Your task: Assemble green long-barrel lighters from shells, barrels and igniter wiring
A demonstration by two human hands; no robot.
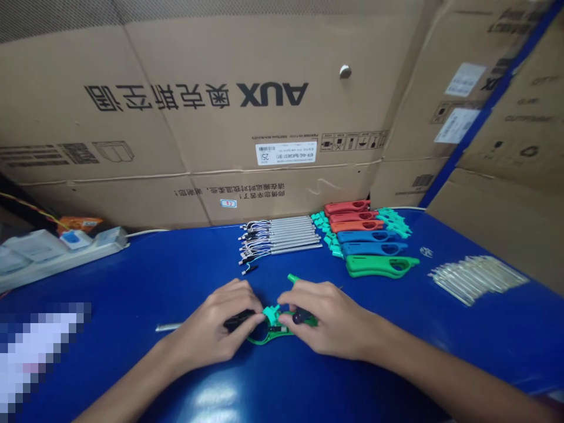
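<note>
Between my hands is a small teal plastic piece (270, 315), which looks like a lighter trigger. The fingertips of my left hand (229, 317) pinch its left side, and a dark object lies partly hidden under those fingers. My right hand (324, 317) is closed, with thumb and forefinger at the teal piece's right side; a dark, rounded object (300, 317) shows within its grip. Under both hands lies an open green lighter shell (268, 339) with a small black part inside. A silver tube (168, 327) sticks out to the left of my left wrist.
Silver tubes with wires (293, 235) lie in a row at the back. Red, orange, blue and green lighter shells (374, 264) are stacked beside teal parts (394, 222). Clear-wrapped rods (478, 277) lie right. A power strip (66, 258) stands left; cardboard (198, 135) walls the back.
</note>
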